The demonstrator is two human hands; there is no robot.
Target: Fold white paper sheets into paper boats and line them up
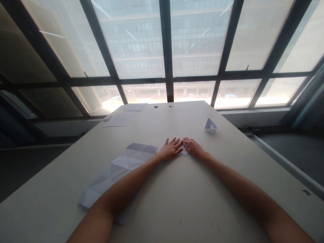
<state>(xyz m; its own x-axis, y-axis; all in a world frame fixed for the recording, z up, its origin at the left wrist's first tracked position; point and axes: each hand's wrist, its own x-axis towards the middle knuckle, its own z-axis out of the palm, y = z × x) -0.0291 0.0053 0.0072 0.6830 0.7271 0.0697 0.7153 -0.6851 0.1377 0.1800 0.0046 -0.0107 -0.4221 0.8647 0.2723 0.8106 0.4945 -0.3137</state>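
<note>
A small folded piece of white paper (185, 152) lies on the white table, mostly covered by my two hands. My left hand (172, 149) rests on its left side, palm down with the fingers spread. On its right side lies my right hand (193, 147), its fingers stretched out toward the left one. Under and beside my left forearm is a large creased sheet of paper (126, 162) with a pattern of triangular folds. Beyond my right hand stands a folded paper boat (210, 126).
Flat sheets of white paper (116, 119) lie at the far left of the table (192, 195). Two dark round spots, one a cable hole (156, 107), show near its far edge. A small dark mark (306, 192) is at the right edge. Large windows (141, 40) stand behind.
</note>
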